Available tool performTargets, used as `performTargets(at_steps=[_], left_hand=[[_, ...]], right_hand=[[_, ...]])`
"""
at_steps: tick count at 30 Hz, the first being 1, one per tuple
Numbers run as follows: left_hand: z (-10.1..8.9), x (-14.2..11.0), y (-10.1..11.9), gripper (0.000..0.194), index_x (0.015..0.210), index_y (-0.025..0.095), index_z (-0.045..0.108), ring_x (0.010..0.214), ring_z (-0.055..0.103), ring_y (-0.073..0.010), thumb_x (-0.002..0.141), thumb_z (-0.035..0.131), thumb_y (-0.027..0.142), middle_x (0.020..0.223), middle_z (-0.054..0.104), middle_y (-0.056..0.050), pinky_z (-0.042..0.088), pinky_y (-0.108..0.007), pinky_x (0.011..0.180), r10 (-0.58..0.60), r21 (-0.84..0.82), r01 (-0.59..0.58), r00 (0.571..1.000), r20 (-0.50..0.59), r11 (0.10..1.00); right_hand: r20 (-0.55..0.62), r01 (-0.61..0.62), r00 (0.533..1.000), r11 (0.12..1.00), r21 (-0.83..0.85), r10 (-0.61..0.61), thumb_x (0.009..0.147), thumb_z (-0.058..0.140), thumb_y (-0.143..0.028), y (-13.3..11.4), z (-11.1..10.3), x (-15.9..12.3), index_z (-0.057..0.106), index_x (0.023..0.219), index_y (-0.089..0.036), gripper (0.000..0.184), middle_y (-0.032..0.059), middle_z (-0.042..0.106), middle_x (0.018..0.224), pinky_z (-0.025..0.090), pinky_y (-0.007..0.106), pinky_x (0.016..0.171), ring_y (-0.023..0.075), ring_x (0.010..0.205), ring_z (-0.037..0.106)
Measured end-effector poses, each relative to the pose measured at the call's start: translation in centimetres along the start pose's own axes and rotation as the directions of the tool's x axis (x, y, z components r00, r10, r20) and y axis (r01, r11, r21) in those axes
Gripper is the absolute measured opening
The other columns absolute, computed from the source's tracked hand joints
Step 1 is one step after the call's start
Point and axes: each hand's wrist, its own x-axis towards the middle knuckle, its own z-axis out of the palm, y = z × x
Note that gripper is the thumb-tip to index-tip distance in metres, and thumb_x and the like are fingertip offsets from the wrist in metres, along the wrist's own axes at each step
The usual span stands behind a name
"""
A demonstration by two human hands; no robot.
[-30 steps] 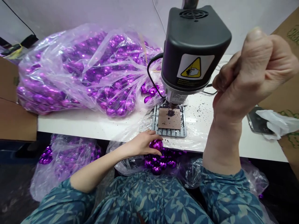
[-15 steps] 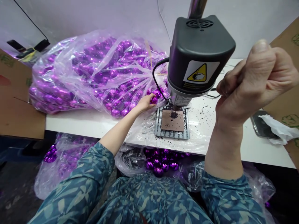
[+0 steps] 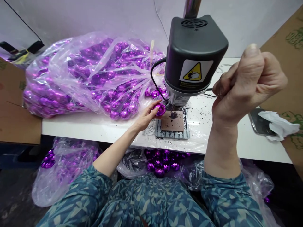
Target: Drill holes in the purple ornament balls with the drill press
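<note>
Pinched in the fingers of my left hand (image 3: 145,118) is a shiny purple faceted ball (image 3: 161,109), held at the left side of a brown square pad (image 3: 174,124). The pad lies on a slotted metal plate (image 3: 172,135) and has a small hole and dark shavings on it. Above it stands a black drill-like machine (image 3: 196,47) with a yellow warning label. My right hand (image 3: 248,83) is raised in a fist beside the machine; whatever its fingers wrap round is hidden.
A large clear bag (image 3: 90,75) of purple balls fills the table's left. More balls (image 3: 161,165) lie in plastic below the front edge. A phone (image 3: 261,123) and crumpled tissue (image 3: 281,124) lie at right. Cardboard boxes (image 3: 19,104) flank the table.
My left hand has gone from a ball at the table's front edge to the balls by the bag's mouth, then to the pad with a ball. My right fist stays raised.
</note>
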Motion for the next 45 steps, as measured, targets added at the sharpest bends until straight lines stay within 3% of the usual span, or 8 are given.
performTargets(at_steps=[4,9,13,19,25,31,40,45], left_hand=[[1.7,-0.4,-0.8,0.065,0.152,0.03,0.048,0.131,0.061,-0.0283,0.097,0.065,0.059,0.148,0.06,-0.011,0.052,-0.048,0.113,0.033,0.12,-0.036,0.999,0.022,0.992],[2.4,0.1,-2.5,0.068,0.133,0.019,0.057,0.109,0.069,-0.0241,0.081,0.086,0.051,0.129,0.069,-0.014,0.058,-0.042,0.099,-0.005,0.142,0.004,1.0,0.009,0.99],[2.8,0.3,-2.8,0.063,0.13,0.017,0.059,0.104,0.07,-0.0227,0.079,0.088,0.042,0.124,0.071,-0.013,0.058,-0.038,0.094,-0.027,0.146,0.024,0.999,0.018,0.989],[3.5,0.4,-1.6,0.056,0.126,0.019,0.065,0.1,0.067,-0.0224,0.077,0.09,0.031,0.117,0.071,-0.009,0.056,-0.036,0.089,0.037,0.353,-0.043,0.999,0.024,0.935],[4.9,0.7,-1.8,0.052,0.122,0.021,0.066,0.115,0.064,-0.0283,0.077,0.09,0.023,0.121,0.067,-0.009,0.053,-0.045,0.1,0.147,0.501,-0.138,0.989,0.022,0.854],[5.8,0.1,-3.5,0.05,0.133,0.022,0.059,0.122,0.066,-0.0288,0.089,0.08,0.034,0.13,0.069,-0.012,0.053,-0.047,0.107,0.154,0.381,-0.129,0.988,-0.034,0.915],[7.2,-0.3,-4.3,0.057,0.126,0.02,0.059,0.117,0.069,-0.0269,0.079,0.088,0.028,0.127,0.07,-0.012,0.055,-0.045,0.107,0.068,0.186,-0.043,0.989,-0.129,0.982],[7.2,-0.3,-4.2,0.057,0.126,0.019,0.058,0.118,0.069,-0.0271,0.078,0.089,0.028,0.127,0.07,-0.012,0.054,-0.047,0.109,0.073,0.167,-0.051,0.989,-0.127,0.985]], right_hand=[[-0.002,0.004,1.0,1.0,0.007,-0.004,0.095,0.054,-0.034,0.1,0.1,-0.2,0.028,0.058,-0.017,0.049,-0.0102,0.032,0.044,0.023,0.016,0.047,-0.005,0.04,0.037],[-0.042,0.03,0.999,0.998,0.053,-0.028,0.096,0.055,-0.028,0.1,0.2,-0.4,0.028,0.059,-0.017,0.047,-0.0094,0.031,0.044,0.021,0.017,0.045,-0.0034,0.039,0.034],[-0.022,0.023,1.0,0.999,0.024,-0.023,0.096,0.053,-0.03,-0.1,0.2,-0.5,0.028,0.059,-0.017,0.046,-0.0087,0.032,0.045,0.023,0.017,0.048,-0.0035,0.041,0.035],[-0.038,0.029,0.999,0.999,0.041,-0.027,0.097,0.054,-0.023,-0.3,0.2,-0.6,0.027,0.058,-0.018,0.047,-0.009,0.032,0.043,0.021,0.019,0.047,-0.0027,0.041,0.032],[-0.027,0.03,0.999,0.998,0.056,-0.029,0.096,0.055,-0.026,-0.3,0.2,-0.7,0.027,0.059,-0.019,0.047,-0.0086,0.029,0.044,0.02,0.019,0.046,-0.0018,0.04,0.032],[-0.031,0.052,0.998,0.999,-0.013,-0.052,0.098,0.053,-0.03,-0.2,0.2,-0.9,0.027,0.061,-0.018,0.047,-0.0079,0.029,0.046,0.022,0.019,0.047,-0.001,0.041,0.032],[-0.073,0.035,0.997,0.998,-0.053,-0.039,0.093,0.058,-0.049,-0.4,0.4,-0.9,0.026,0.061,-0.023,0.052,-0.0073,0.028,0.043,0.02,0.029,0.046,0.005,0.038,0.029],[-0.052,0.037,0.998,0.998,-0.048,-0.04,0.096,0.057,-0.035,-0.7,0.3,-1.3,0.024,0.06,-0.02,0.051,-0.0059,0.027,0.045,0.022,0.028,0.046,0.005,0.039,0.032]])
